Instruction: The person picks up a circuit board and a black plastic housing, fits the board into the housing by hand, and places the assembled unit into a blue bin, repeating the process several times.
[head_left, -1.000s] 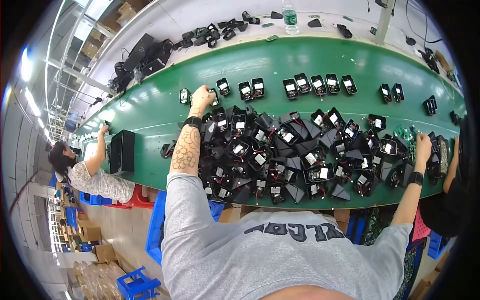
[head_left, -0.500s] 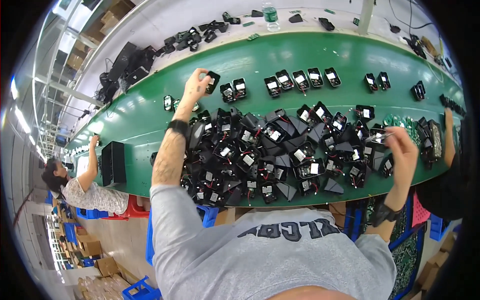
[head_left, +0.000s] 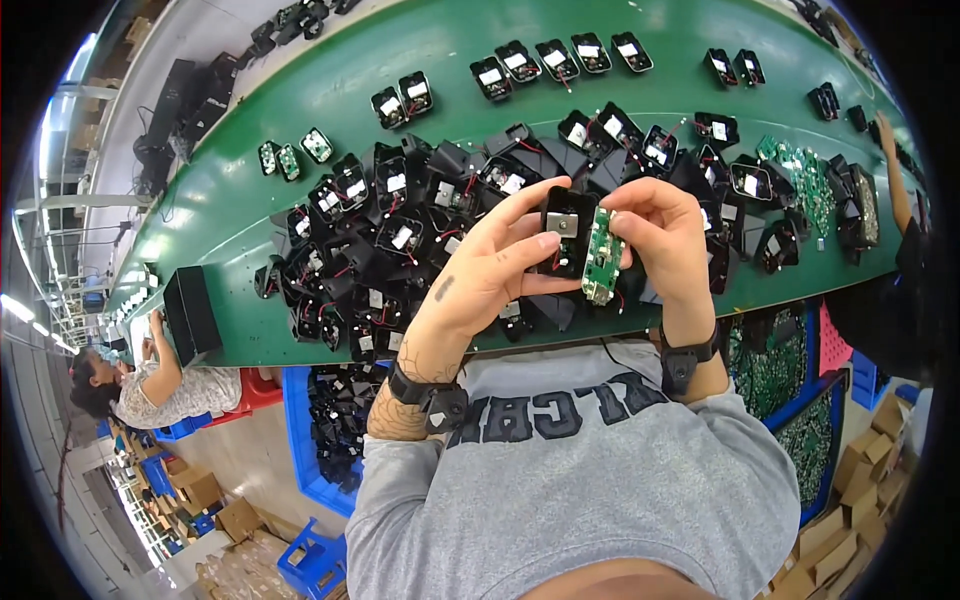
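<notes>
Both hands are close together over the near part of the bench. My left hand [head_left: 487, 262] grips an open black plastic casing [head_left: 567, 204], thumb on its inner side and fingers behind. A pale square part shows inside the casing. My right hand [head_left: 668, 238] pinches a green circuit board [head_left: 602, 256] by its upper end. The board stands lengthwise right beside the casing, and its lower end lies near my left fingertips. Whether board and casing touch, I cannot tell. Below and around the hands lies a pile of black casings [head_left: 402, 237] with red wires.
Casings with pale parts stand in a row [head_left: 555, 62] along the far bench. Small boards [head_left: 316, 146] lie at the left, more green boards [head_left: 805, 185] at the right. A black box [head_left: 192, 315] stands near a seated person [head_left: 165, 385]. Another person's arm [head_left: 893, 170] reaches in at far right.
My left hand has come back from the far side with the casing. My right hand has moved left from the pile's right side and now holds the green board beside it.
</notes>
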